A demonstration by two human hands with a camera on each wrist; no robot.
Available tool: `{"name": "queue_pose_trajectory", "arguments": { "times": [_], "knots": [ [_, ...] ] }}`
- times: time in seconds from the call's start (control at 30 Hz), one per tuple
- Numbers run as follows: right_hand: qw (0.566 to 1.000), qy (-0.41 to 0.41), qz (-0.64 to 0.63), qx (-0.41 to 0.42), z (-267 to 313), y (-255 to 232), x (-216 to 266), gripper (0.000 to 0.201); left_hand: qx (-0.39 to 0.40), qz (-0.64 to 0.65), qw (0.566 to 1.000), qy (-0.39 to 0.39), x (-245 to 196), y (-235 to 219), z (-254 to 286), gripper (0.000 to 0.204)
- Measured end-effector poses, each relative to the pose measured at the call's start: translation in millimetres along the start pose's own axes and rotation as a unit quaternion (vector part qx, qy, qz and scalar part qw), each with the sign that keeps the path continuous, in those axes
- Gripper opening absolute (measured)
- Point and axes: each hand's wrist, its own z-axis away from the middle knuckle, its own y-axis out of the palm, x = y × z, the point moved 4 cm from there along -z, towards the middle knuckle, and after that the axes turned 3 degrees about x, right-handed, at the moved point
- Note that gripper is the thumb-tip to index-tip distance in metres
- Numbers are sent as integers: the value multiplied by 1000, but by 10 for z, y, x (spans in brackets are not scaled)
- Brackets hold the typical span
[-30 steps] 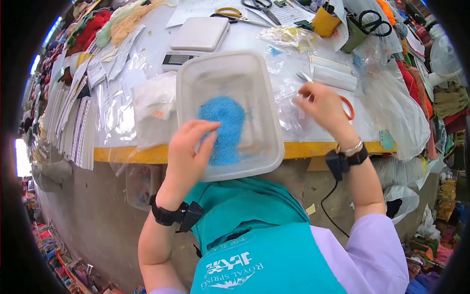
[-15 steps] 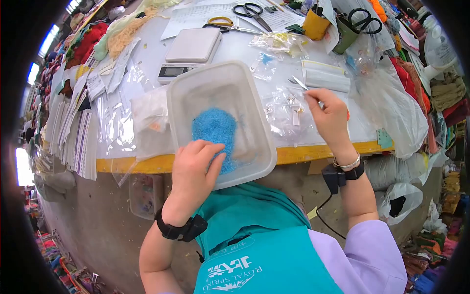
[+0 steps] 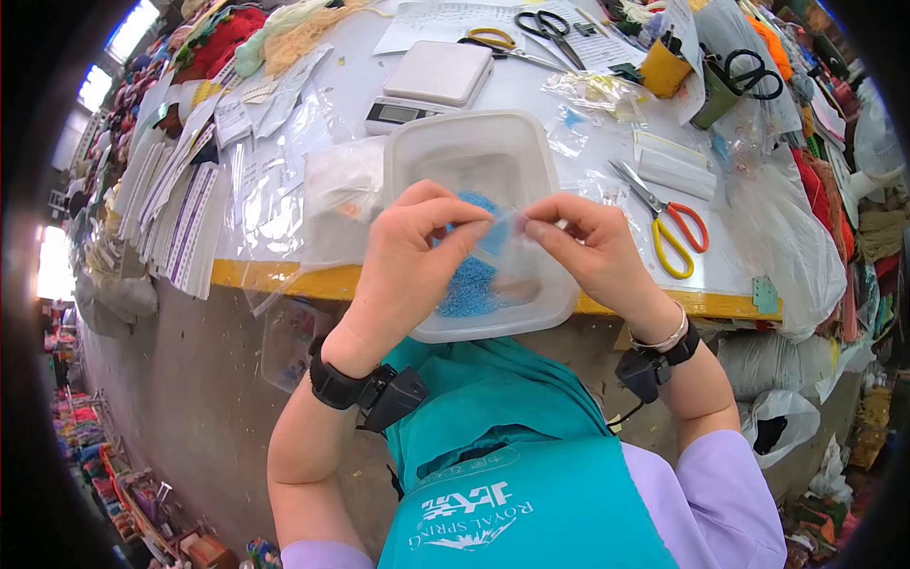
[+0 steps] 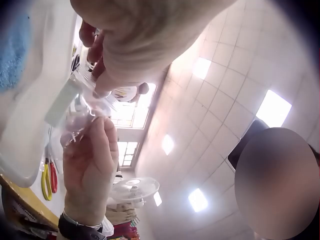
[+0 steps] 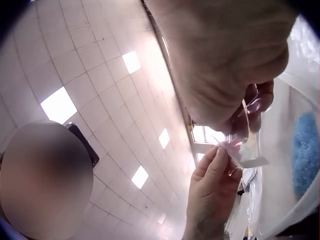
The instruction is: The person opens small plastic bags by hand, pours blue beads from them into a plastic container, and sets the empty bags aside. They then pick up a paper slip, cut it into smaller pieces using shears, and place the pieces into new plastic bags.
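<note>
Over a translucent plastic tub (image 3: 559, 180), both hands meet around a small clear plastic bag (image 3: 507, 245). Thumb and fingertips of the left hand (image 3: 412, 251) pinch one side of it; the right hand (image 3: 597, 251) pinches the other. A pale rectangular label (image 4: 64, 102) shows on the bag in the left wrist view. Fine blue beads (image 3: 466, 289) lie heaped in the tub, partly hidden behind the bag and the left hand.
Right of the tub lie scissors with red and yellow handles (image 3: 675, 237). A small digital scale (image 3: 436, 74) stands behind the tub, a clear bag of whitish material (image 3: 346, 180) to its left. Crumpled plastic (image 3: 791, 237) covers the right side; paper strips (image 3: 185, 223) hang over the left edge.
From beside the scissors, the right hand has moved left to above the tub. The left hand has risen from the tub's near-left rim to meet it, and the bag is now between them.
</note>
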Motion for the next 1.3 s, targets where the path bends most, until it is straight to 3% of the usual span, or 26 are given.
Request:
{"name": "queue_pose_trajectory", "arguments": {
  "times": [0.07, 0.1, 0.17, 0.27, 0.4, 0.6, 0.8, 1.07, 1.3],
  "knots": [
    [975, -99, 157, -121, -49, 88, 140, 21, -48, 10, 999, -3, 145, -52, 64, 15],
    [963, -135, 191, -136, -61, 133, 178, 22, -72, 16, 997, -3, 217, -76, 87, 15],
    [929, -204, 261, -166, -53, 198, 237, 24, -73, 51, 993, -81, 336, -80, 126, 16],
    [977, -110, 168, -66, -46, 416, 172, 24, -79, 158, 976, -126, 415, 12, 159, 16],
    [987, -60, 141, -58, -102, 510, 173, 23, -79, 246, 958, -128, 418, 102, 183, 15],
    [998, -1, 60, -9, -72, 548, 149, 26, -7, 251, 961, -117, 418, 129, 172, 13],
    [997, 42, 59, 0, -26, 541, 20, 16, 20, 180, 981, -65, 419, 184, 170, 12],
    [996, 50, 69, 17, 13, 563, -73, 18, -12, 33, 999, -15, 404, 230, 219, 9],
    [993, 21, 89, -80, -49, 522, -42, 12, -72, -118, 989, 53, 226, 210, 239, 7]
  ]
}}
